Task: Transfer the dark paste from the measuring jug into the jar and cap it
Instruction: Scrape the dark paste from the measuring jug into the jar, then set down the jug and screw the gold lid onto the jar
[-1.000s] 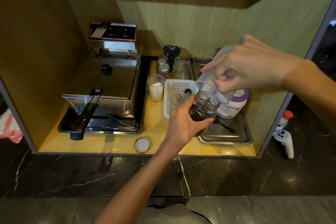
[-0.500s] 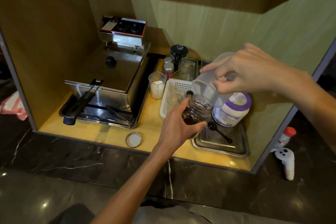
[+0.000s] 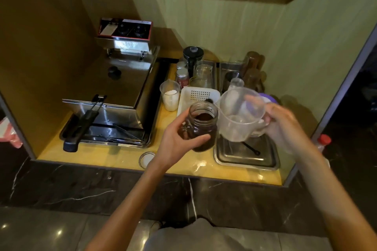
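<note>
My left hand point(image 3: 179, 138) grips an open glass jar point(image 3: 201, 126) from its left side, holding it above the yellow counter. Dark paste fills much of the jar. My right hand point(image 3: 283, 126), blurred, holds a clear plastic measuring jug point(image 3: 238, 116) upright just right of the jar; the jug looks empty. The jar's round lid point(image 3: 145, 159) lies flat near the counter's front edge, left of my left wrist.
A steel fryer point(image 3: 114, 96) in a tray fills the left side. A beaker of white powder point(image 3: 170, 96), a white basket point(image 3: 199, 96) and small jars stand behind. A steel tray point(image 3: 247, 155) with a black spoon point(image 3: 251, 149) sits at right, a purple-capped tub behind the jug.
The jug was tipped over the jar's mouth; it has swung upright and to the right. The jar has come slightly nearer and its mouth is uncovered. The camera view shifted.
</note>
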A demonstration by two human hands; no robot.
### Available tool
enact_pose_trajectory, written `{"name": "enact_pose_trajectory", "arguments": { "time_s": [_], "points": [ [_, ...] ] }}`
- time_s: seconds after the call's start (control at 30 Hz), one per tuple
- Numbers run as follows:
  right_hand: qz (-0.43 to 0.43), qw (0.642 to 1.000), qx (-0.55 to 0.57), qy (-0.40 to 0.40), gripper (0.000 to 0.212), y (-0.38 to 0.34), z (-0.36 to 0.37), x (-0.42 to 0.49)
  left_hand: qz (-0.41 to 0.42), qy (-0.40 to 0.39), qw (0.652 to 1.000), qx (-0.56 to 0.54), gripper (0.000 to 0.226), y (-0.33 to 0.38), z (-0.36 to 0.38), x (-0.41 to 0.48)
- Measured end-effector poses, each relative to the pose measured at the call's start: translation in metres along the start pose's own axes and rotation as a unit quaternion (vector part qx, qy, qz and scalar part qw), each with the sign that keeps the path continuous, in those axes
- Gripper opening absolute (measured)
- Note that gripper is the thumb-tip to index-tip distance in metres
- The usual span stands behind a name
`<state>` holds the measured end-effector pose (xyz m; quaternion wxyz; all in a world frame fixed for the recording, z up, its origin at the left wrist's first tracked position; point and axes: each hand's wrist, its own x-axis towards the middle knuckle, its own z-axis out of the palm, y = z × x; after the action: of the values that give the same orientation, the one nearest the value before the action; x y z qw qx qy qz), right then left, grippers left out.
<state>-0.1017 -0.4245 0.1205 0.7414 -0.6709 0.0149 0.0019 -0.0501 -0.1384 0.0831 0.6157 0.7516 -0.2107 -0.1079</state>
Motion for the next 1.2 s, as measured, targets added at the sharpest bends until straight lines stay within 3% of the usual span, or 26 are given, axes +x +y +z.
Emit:
{"name": "enact_pose_trajectory", "arguments": {
  "time_s": [0.1, 0.23, 0.43, 0.67, 1.07, 1.2],
  "points": [
    [0.033, 0.992, 0.113, 0.032, 0.023, 0.062, 0.024, -0.03, -0.02, -0.003, 1.0, -0.001, 0.081, -0.017, -0.017, -0.011],
    [0.061, 0.983, 0.135, 0.103, 0.031, 0.129, 0.062, -0.079, -0.069, -0.014, 0.997, 0.023, 0.088, -0.057, -0.033, -0.041],
    [0.119, 0.978, -0.006, 0.171, 0.028, 0.197, 0.086, -0.146, -0.148, -0.021, 0.987, 0.052, 0.094, -0.119, -0.045, -0.098],
    [0.131, 0.956, -0.053, 0.258, 0.026, 0.22, 0.082, -0.167, -0.18, -0.007, 0.98, 0.086, 0.091, -0.164, -0.045, -0.125],
    [0.14, 0.95, -0.146, 0.238, 0.029, 0.233, 0.043, -0.163, -0.172, -0.076, 0.969, 0.16, 0.095, -0.196, -0.067, -0.12],
    [0.156, 0.947, -0.163, 0.227, 0.02, 0.235, 0.04, -0.165, -0.149, -0.099, 0.968, 0.175, 0.093, -0.199, -0.069, -0.116]
  ]
}}
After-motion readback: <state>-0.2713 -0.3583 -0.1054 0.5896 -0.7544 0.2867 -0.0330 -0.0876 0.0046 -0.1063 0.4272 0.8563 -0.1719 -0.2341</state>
